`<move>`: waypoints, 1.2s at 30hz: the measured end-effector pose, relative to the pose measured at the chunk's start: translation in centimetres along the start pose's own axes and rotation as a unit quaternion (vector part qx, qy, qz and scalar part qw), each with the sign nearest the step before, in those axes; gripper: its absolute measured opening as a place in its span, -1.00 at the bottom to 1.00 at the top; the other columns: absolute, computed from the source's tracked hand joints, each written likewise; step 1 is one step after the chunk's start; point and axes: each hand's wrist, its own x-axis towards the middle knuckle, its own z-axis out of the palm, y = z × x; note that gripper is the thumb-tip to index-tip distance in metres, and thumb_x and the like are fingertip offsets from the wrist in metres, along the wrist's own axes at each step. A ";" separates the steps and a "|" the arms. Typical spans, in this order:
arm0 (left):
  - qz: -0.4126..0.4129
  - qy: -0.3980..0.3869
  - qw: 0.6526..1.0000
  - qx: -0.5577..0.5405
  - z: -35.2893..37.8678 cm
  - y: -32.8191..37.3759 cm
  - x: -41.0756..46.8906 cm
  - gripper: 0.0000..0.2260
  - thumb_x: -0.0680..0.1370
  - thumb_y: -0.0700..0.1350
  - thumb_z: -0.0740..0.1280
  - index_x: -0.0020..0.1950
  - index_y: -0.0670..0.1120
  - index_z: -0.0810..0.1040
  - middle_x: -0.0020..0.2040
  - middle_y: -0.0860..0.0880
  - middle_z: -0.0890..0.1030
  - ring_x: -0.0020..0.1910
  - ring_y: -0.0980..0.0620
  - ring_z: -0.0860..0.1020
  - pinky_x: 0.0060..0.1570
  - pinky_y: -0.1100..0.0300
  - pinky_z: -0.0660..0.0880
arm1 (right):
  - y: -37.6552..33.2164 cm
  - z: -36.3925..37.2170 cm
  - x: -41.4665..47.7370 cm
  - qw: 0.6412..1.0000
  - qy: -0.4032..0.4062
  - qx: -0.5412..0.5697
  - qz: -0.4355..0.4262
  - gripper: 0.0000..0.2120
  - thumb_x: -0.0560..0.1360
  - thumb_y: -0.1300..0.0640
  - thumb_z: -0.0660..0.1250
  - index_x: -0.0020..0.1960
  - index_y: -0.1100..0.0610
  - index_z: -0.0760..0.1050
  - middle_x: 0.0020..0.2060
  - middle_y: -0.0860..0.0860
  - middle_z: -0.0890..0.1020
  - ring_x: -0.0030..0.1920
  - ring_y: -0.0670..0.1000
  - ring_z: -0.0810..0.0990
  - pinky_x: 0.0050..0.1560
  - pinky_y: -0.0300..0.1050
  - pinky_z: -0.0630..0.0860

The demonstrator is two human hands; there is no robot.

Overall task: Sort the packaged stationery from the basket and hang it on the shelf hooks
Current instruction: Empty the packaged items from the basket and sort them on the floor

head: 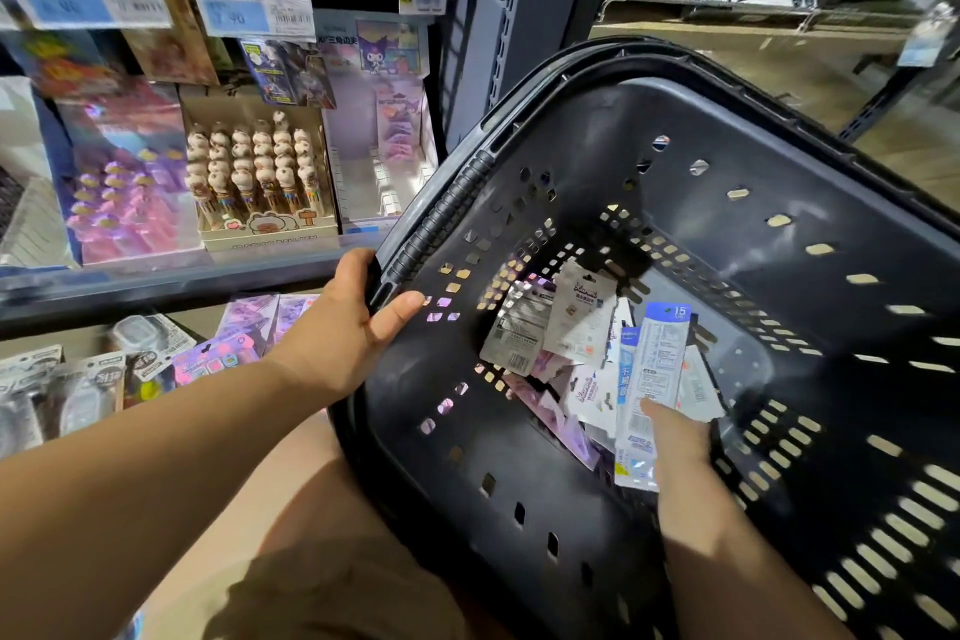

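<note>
Early stage, by my read. L grip [358,322] clenched on basket [571,130] rim. R grip [675,437] inside, pinching blue-white packet [652,379]. Pile of packets [550,327] just beyond R grip, unsorted. Nothing hung yet; shelf [156,286] past L grip.

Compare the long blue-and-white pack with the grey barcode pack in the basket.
The blue-and-white pack is long and narrow; the grey barcode pack is shorter and broader. The blue-and-white pack carries a blue top band; the grey barcode pack is silvery grey. The right hand pinches the blue-and-white pack, thumb on top; the grey barcode pack lies untouched. Both lie inside the basket, fine print facing the camera.
</note>
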 end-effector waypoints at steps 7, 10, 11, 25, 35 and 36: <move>0.011 0.007 1.000 0.007 0.2 -0.1 0.2 -0.41 0.53 0.11 0.26 0.48 -0.11 0.20 0.24 0.05 0.40 0.19 0.07 0.39 0.17 0.25 0.25 | 0.2 -3.2 0.2 0.992 -0.091 -0.090 0.001 -0.66 0.46 0.42 0.37 0.20 0.25 0.48 0.01 0.20 0.61 -0.04 0.18 0.60 -0.02 0.14 0.56; 0.005 -0.001 1.000 0.009 0.1 -0.3 0.1 -0.27 0.42 0.23 0.21 0.50 -0.10 0.17 0.34 -0.02 0.41 0.25 0.02 0.39 0.24 0.17 0.29 | 0.8 -2.3 0.0 0.985 -0.125 -0.114 0.016 -0.77 0.45 0.42 0.35 0.08 0.25 0.54 -0.16 0.16 0.64 -0.20 0.12 0.61 -0.26 -0.07 0.50; 0.003 -0.004 1.000 0.009 0.0 -0.3 0.1 -0.24 0.40 0.25 0.20 0.50 -0.09 0.16 0.38 -0.06 0.41 0.29 -0.01 0.40 0.27 0.14 0.30 | 0.8 -1.9 -0.2 0.985 -0.133 -0.111 0.026 -0.81 0.46 0.42 0.35 0.02 0.22 0.55 -0.20 0.14 0.63 -0.23 0.11 0.60 -0.28 -0.08 0.49; 0.011 0.006 1.000 0.019 0.0 -0.4 0.2 -0.30 0.41 0.23 0.20 0.45 -0.09 0.22 0.21 0.05 0.44 0.16 0.04 0.43 0.14 0.22 0.27 | -0.5 -4.7 1.0 0.993 -0.091 -0.072 -0.011 -0.70 0.49 0.35 0.34 0.22 0.27 0.51 0.00 0.20 0.63 -0.07 0.17 0.60 -0.04 0.04 0.55; 0.016 0.003 1.000 -0.010 0.3 -0.2 0.1 -0.31 0.38 0.22 0.21 0.43 -0.08 0.24 0.20 0.07 0.46 0.15 0.08 0.44 0.12 0.28 0.26 | -1.7 0.2 -0.6 0.977 -0.193 -0.089 -0.004 -0.70 0.45 0.29 0.41 0.16 0.32 0.52 -0.08 0.22 0.67 -0.14 0.17 0.67 -0.13 0.11 0.62; 0.017 0.003 1.000 -0.009 0.3 -0.2 0.1 -0.30 0.38 0.23 0.21 0.44 -0.09 0.23 0.21 0.07 0.46 0.15 0.08 0.44 0.12 0.28 0.26 | -1.6 1.2 -0.7 0.972 -0.208 -0.106 -0.007 -0.76 0.46 0.33 0.39 0.13 0.31 0.52 -0.12 0.20 0.66 -0.19 0.12 0.66 -0.28 -0.01 0.62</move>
